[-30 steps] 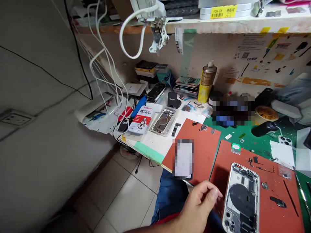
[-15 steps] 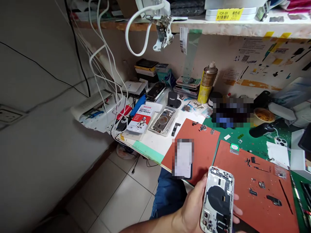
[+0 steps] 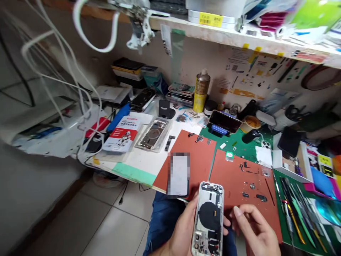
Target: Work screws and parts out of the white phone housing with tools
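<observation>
Left hand [image 3: 183, 231] cradles an opened phone housing [image 3: 208, 220] from its left side and beneath, grip closed around the edge; interior faces up, dark round coil visible at centre, camera cutouts toward the lower end. The housing is held upright in the view, off the bench, just in front of its near edge, above the blue-clad lap.

Right hand [image 3: 255, 231] sits just right of the housing, fingers loosely curled, thumb and forefinger apart; it pinches nothing, and contact with the housing's right edge cannot be confirmed.

Behind the hands: two red mats [image 3: 239, 177] on the bench, the right one scattered with small dark parts. A second phone [image 3: 178, 175], screen blurred, lies on the left mat's near edge. A row of hand tools [image 3: 293, 206] lies at right on the green mat.
</observation>
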Available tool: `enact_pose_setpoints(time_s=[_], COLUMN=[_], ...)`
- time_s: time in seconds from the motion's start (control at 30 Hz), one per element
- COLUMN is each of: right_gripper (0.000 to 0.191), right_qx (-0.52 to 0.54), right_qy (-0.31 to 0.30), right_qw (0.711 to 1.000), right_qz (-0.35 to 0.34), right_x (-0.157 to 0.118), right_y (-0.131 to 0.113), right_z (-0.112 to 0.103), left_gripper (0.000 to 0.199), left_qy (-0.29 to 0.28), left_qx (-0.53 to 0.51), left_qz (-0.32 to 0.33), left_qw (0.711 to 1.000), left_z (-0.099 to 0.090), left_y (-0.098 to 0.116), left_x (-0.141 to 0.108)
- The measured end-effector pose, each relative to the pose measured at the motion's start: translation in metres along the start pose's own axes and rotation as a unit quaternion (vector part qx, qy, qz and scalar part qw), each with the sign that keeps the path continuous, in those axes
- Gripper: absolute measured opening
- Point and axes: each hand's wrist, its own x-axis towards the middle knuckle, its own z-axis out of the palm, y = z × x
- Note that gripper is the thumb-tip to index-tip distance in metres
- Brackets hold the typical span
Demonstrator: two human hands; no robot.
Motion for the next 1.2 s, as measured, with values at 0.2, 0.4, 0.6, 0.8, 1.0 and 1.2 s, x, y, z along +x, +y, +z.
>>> enact_pose_setpoints(time_s=[0.2,0.4,0.6,0.8,1.0,1.2], right_gripper=[0.046,0.044,0.045,0.049,0.052,0.053], right_qx=[0.138,0.148,0.188,0.191,0.173,0.149], right_qy=[-0.117,-0.146,-0.148,-0.140,-0.112,-0.104], right_qw=[0.983,0.977,0.967,0.966,0.972,0.979], right_qz=[0.039,0.056,0.082,0.101,0.112,0.092], right_x=[-0.002,-0.004,-0.004,-0.006,-0.010,-0.010], right_y=[-0.008,-0.013,-0.008,-0.008,-0.014,-0.011], right_z=[0.016,0.018,0.017,0.017,0.017,0.018], left_gripper=[0.072,0.077,0.077,0.077,0.076,0.074], left_qy=[0.008,0.020,0.034,0.042,0.023,0.021], left_qx=[0.011,0.053,0.071,0.046,0.035,0.065], left_qz=[0.003,-0.027,-0.037,-0.084,-0.085,-0.087], left_qw=[1.000,0.998,0.996,0.994,0.995,0.994], left_z=[0.013,0.015,0.027,0.019,0.016,0.023], left_y=[0.000,-0.003,0.001,0.002,0.001,0.002], left_x=[-0.004,-0.006,-0.011,-0.008,-0.012,-0.015])
